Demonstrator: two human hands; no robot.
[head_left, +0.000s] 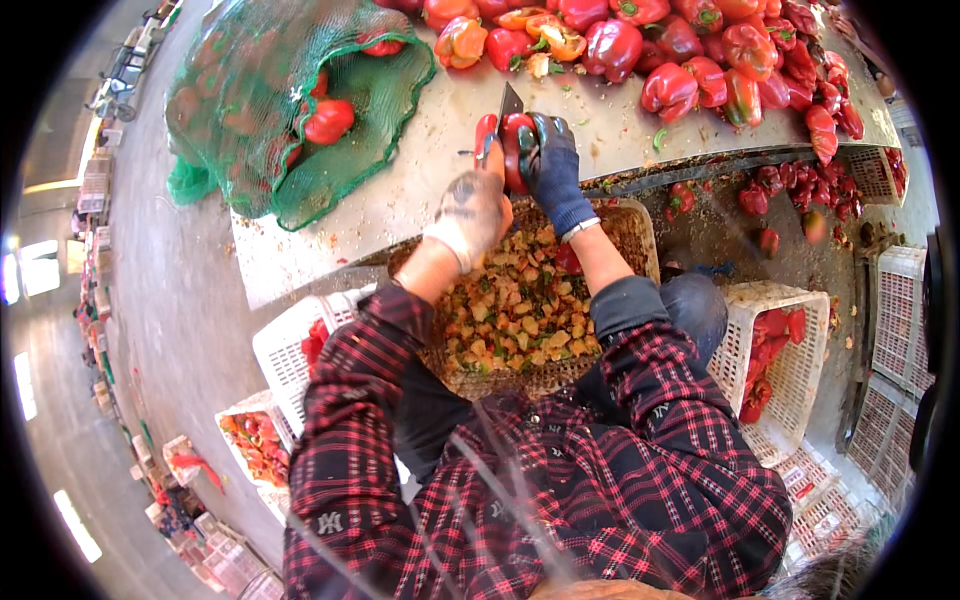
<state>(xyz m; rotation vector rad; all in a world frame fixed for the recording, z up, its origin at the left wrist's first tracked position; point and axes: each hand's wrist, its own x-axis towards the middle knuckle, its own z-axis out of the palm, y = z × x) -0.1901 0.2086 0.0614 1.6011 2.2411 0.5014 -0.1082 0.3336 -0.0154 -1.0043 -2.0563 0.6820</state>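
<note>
My left hand [470, 207], in a worn pale glove, is closed at the table's near edge. A knife [511, 99] points away from me above its fingers, its handle mostly hidden by that hand. The dark blade stands between a narrow red piece [486, 128] and a red bell pepper [514, 152]. Fingers of my right hand [553, 172], in a dark blue glove, wrap round the pepper's right side. Just below both hands, a crate [643, 232] holds many chopped pale cores and green stem bits.
Red peppers [612, 48] are heaped along the table's [420, 150] far side. A green mesh sack [245, 110] with peppers lies at left. Crates of red pieces flank me, one at right [808, 385] and one at left [280, 345]. More peppers [753, 198] lie below the table.
</note>
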